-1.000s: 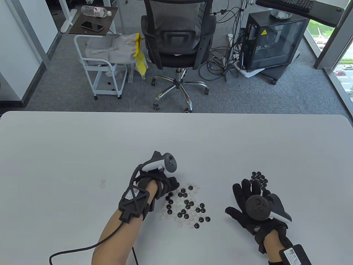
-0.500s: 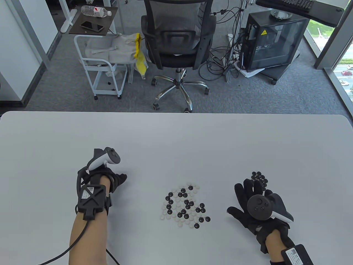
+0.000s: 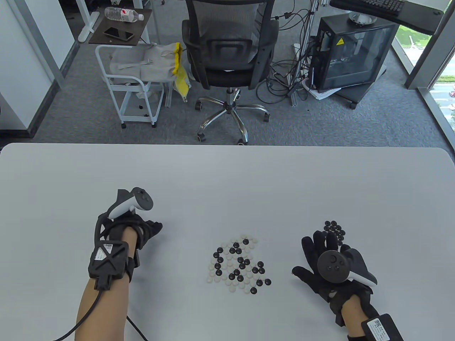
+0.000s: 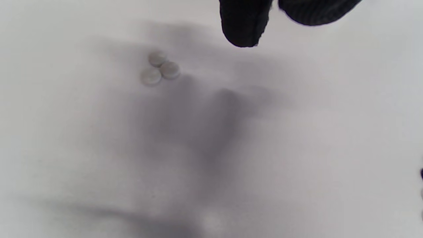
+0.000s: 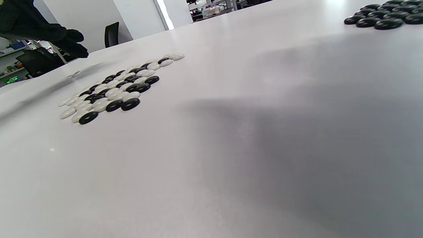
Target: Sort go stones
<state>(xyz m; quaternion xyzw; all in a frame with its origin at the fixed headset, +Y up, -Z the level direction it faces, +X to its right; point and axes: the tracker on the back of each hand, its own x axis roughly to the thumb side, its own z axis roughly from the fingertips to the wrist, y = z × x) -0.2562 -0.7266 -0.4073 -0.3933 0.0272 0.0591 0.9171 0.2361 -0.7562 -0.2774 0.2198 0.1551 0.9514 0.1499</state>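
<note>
A mixed pile of black and white Go stones (image 3: 239,263) lies at the table's middle front; it also shows in the right wrist view (image 5: 114,90). A sorted group of black stones (image 3: 334,228) lies to the right, and shows in the right wrist view (image 5: 383,16). Three white stones (image 4: 159,69) lie together on the left, hidden under my left hand in the table view. My left hand (image 3: 155,228) hovers over them, and its fingertips (image 4: 243,30) are off the table and hold nothing. My right hand (image 3: 312,255) rests flat with fingers spread, just below the black group, empty.
The white table (image 3: 227,184) reaches back to its far edge, with an office chair (image 3: 229,53) and a cart (image 3: 131,88) beyond it. A black cable (image 3: 87,314) trails from my left wrist towards the front edge.
My left hand has moved from the left side of the mixed pile over to the white stones on the left, and its fingers now hold nothing. My right hand has stayed put.
</note>
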